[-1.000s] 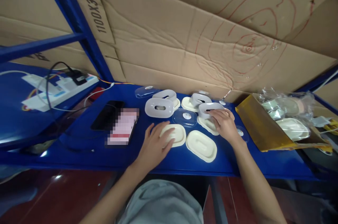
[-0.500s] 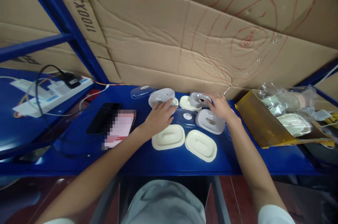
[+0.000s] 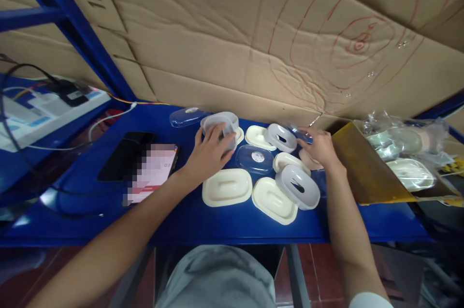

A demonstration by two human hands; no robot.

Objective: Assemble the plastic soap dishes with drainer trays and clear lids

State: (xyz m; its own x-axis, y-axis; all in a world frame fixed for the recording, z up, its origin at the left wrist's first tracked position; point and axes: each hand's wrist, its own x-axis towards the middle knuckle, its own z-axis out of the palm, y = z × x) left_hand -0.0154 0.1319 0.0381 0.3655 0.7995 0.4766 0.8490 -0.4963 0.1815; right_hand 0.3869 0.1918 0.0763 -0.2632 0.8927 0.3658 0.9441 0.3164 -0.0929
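My left hand (image 3: 209,153) curls its fingers over a pale grey oval container (image 3: 221,118) at the back left and grips its near side. My right hand (image 3: 319,147), fingers closed, pinches a clear plastic lid (image 3: 301,133) at the right, partly covered by the fingers. Beside it a grey oval part with a slot (image 3: 282,138) leans over a cream oval base (image 3: 258,137). Another slotted grey part (image 3: 300,188) rests tilted on a cream base (image 3: 272,201). Nearby lie a cream base (image 3: 226,188) and a clear lid with a round sticker (image 3: 250,159).
A phone with a lit screen (image 3: 154,172) and a dark flat device (image 3: 125,155) lie left, near a power strip (image 3: 68,112) with cables. An open carton (image 3: 362,172) with plastic-wrapped parts stands right. A cardboard wall (image 3: 203,32) rises behind the blue table (image 3: 188,226).
A slotted grey part has come forward onto the front right cream base, uncovering another cream base. My right hand has moved right, onto a clear lid. My left hand has closed on the grey container.
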